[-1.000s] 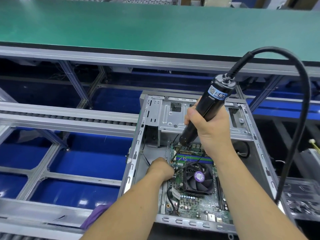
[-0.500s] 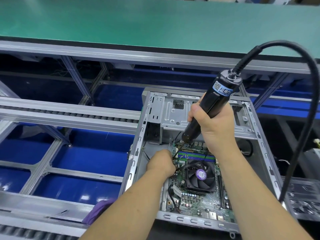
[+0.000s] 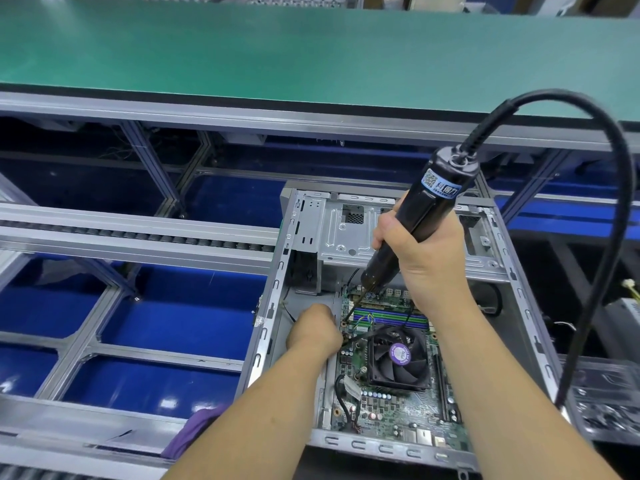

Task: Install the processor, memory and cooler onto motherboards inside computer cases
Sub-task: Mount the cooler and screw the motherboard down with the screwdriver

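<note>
Black driver (image 3: 419, 233), gripped by right hand (image 3: 429, 268), should stay straight on the screw (image 3: 344, 323) while left hand (image 3: 313, 332), fingers curled, steadies beside cooler (image 3: 398, 358).

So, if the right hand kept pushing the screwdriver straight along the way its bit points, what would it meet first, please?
The right hand aims the electric screwdriver down and left. Its bit would probably first meet the motherboard at a mounting hole near the board's left edge, just above the left hand; depth is uncertain.
</note>
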Demonstrator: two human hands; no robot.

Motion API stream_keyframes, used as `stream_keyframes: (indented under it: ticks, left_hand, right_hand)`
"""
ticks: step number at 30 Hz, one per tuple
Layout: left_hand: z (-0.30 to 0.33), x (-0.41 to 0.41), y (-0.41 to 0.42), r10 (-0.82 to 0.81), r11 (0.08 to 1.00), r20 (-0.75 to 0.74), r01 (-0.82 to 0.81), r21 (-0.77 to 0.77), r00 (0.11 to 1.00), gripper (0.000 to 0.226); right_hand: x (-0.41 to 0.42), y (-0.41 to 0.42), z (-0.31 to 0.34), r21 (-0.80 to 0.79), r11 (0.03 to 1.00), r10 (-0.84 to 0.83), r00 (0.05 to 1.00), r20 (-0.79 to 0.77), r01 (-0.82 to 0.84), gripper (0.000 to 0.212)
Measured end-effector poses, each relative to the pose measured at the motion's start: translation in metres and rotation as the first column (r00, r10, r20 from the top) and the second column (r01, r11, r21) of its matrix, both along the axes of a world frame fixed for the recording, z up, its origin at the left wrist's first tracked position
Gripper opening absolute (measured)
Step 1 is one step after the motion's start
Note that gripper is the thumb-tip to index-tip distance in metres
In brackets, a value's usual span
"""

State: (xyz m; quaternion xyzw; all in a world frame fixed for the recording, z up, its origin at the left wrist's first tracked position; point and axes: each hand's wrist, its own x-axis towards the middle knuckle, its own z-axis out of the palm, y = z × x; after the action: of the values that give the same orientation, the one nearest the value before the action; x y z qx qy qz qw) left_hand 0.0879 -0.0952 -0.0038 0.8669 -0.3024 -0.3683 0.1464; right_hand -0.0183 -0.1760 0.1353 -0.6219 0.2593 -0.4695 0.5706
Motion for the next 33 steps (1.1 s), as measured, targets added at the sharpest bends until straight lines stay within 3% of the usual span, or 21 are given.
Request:
stream_keyframes:
  ticks: [2, 4, 9, 13, 18, 28, 33]
  left_hand:
    - [0.0044, -0.0010, 0.0002, 0.009, 1.000, -0.048, -0.008, 0.027, 0.999, 0.008]
    - [0.0057, -0.0022, 0.0006, 0.059, 0.998, -0.126, -0.055, 0.033, 0.990, 0.019]
    - [0.0074, -0.0049, 0.0019, 0.128, 0.991, -0.249, -0.115, 0.066, 0.960, 0.014]
    - [0.0033, -0.0072, 0.0028, -0.049, 0.998, -0.057, 0.051, 0.026, 0.997, 0.025]
    - [0.0060, -0.0082, 0.0069, -0.199, 0.980, 0.223, 0.197, 0.032, 0.954, 0.011]
    - [0.0070, -0.0058, 0.0069, -0.172, 0.984, 0.202, 0.157, 0.089, 0.964, 0.018]
    - [0.0051, -0.0047, 0.0065, -0.130, 0.991, 0.164, 0.129, 0.018, 0.978, 0.019]
  right_hand:
    - [-0.0002, 0.0006, 0.0003, 0.002, 1.000, 0.004, 1.000, 0.005, -0.004, 0.040]
    - [-0.0001, 0.0012, 0.0006, 0.007, 1.000, 0.004, 1.000, 0.005, -0.004, 0.042]
    - [-0.0004, 0.0019, 0.0003, 0.021, 1.000, 0.007, 1.000, 0.015, -0.007, 0.045]
    - [-0.0014, 0.0008, -0.0002, 0.021, 1.000, -0.013, 1.000, 0.011, 0.013, 0.040]
    - [-0.0028, -0.0004, 0.0008, 0.010, 1.000, -0.023, 1.000, 0.007, 0.023, 0.037]
    - [-0.0005, 0.0004, 0.0035, -0.015, 1.000, -0.013, 1.000, 0.001, 0.013, 0.033]
    - [-0.0014, 0.0011, 0.0014, -0.010, 1.000, -0.008, 1.000, 0.013, 0.008, 0.035]
